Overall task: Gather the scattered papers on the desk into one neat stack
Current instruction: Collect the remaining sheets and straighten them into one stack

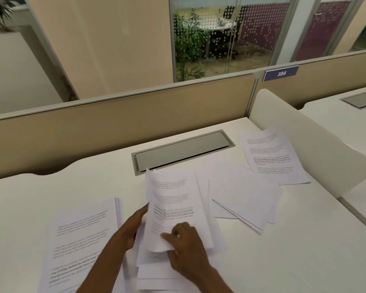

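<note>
A: Status? Both hands are working the middle bundle (173,208) at the near centre of the table (283,261).

B: Left hand (133,227) is bracing the bundle's left edge, fingers against the sheets; how far they curl round is hidden, so I cannot tell that grip. Right hand (184,240) is pinching the near corner, thumb on top, and the sheets are lifting and curling there.

A: Rest of the papers?

B: Printed pile (80,240) is lying just left, blank sheets (245,197) fanning out just right, another printed set (273,155) sitting far right by the white divider (304,132).

A: Advice for this step?

B: I'm suggesting squaring the bundle first: tapping its edges on the table, keeping the pinch light to avoid creasing, then laying it on one pile and pulling the others in.
</note>
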Action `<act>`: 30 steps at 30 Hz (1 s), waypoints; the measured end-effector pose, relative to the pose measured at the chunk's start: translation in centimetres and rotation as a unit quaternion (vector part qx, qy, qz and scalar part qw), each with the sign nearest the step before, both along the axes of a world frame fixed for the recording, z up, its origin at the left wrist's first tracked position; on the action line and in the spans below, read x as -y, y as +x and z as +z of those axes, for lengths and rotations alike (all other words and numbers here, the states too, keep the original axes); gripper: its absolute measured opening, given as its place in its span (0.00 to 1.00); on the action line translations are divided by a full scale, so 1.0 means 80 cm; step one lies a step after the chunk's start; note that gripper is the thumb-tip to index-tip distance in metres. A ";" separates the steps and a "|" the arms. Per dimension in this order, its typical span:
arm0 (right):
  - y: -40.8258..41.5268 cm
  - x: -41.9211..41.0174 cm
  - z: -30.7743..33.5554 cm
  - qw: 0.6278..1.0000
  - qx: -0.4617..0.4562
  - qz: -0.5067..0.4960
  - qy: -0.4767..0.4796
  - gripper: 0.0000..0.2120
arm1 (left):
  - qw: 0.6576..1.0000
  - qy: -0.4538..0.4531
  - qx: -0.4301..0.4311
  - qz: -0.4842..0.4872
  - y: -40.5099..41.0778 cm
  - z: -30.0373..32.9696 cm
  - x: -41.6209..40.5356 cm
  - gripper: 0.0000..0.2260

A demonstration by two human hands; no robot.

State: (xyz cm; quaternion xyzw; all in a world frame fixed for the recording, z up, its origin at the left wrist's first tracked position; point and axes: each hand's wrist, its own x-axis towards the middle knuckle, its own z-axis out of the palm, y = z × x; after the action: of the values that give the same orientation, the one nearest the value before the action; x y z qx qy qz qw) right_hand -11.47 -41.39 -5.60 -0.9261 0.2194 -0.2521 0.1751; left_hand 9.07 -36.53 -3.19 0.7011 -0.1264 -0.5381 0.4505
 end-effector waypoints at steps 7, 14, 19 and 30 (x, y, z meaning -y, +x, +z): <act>-0.020 -0.002 -0.031 0.984 -0.106 0.063 0.132 0.24 | 0.999 0.004 -0.016 -0.041 -0.001 0.018 0.013 0.29; -0.036 0.042 -0.010 0.940 0.134 -0.222 0.224 0.21 | 0.993 -0.022 0.099 -0.053 -0.003 0.035 0.015 0.14; -0.057 0.096 0.010 0.827 0.124 -0.319 0.446 0.31 | 0.988 -0.096 0.100 -0.063 -0.008 0.093 -0.012 0.13; -0.040 0.136 -0.015 0.914 -0.219 -0.283 0.192 0.27 | 0.979 -0.169 0.110 0.006 0.034 0.138 -0.049 0.31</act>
State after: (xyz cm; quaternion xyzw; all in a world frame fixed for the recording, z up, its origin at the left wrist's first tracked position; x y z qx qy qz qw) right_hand -14.68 -52.28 -6.82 -0.8058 0.5493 -0.0345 0.2185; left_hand 11.75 -32.62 7.89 0.6706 -0.2605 -0.4259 0.5487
